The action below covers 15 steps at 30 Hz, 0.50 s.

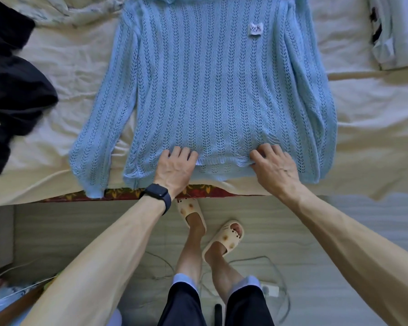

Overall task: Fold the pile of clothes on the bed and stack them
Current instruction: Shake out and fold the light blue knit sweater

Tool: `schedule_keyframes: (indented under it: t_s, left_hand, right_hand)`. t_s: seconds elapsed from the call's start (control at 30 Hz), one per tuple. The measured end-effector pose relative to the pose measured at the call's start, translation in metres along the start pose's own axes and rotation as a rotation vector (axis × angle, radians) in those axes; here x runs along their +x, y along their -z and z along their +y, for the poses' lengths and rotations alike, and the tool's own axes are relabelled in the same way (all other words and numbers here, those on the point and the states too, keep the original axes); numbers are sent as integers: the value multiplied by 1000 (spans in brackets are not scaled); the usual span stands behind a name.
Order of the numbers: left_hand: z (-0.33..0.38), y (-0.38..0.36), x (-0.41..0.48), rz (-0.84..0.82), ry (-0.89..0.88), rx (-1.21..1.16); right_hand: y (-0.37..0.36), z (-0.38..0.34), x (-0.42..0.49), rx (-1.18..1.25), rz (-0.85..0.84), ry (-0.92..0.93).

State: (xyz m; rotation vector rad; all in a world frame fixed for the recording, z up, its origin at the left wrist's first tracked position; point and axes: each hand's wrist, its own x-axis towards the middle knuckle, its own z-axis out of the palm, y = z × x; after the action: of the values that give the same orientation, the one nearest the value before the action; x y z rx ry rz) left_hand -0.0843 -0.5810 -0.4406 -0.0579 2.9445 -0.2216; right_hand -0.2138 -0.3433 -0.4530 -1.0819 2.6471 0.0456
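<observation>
Head view: a pale blue knit sweater (205, 85) lies spread flat on the bed (375, 128), sleeves down along its sides and hem at the near edge. The left grip (176, 167), with a dark watch (157, 195) on its wrist, has its fingers curled into the hem. The right grip (275, 164) bunches the hem with bent fingers. Black clothes (17, 90) lie heaped at the left, and a pale folded garment (396, 36) lies at the far right.

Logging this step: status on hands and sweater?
Left hand, right hand grip near hem of light blue open-knit sweater, flat on cream bedsheet. Black clothes lie left, clear of it.
</observation>
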Motion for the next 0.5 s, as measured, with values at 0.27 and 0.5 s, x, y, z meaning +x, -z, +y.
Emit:
schedule_keyframes:
  t_s: [0.27,0.5]
  left_hand:
    - [-3,3,-39,250,-200,-50]
    - [11,-9,-52,-30,-186,-83]
  right_hand:
    - [-3,11,-43,82,176,171]
    - [-15,9,-56,64,-21,-5]
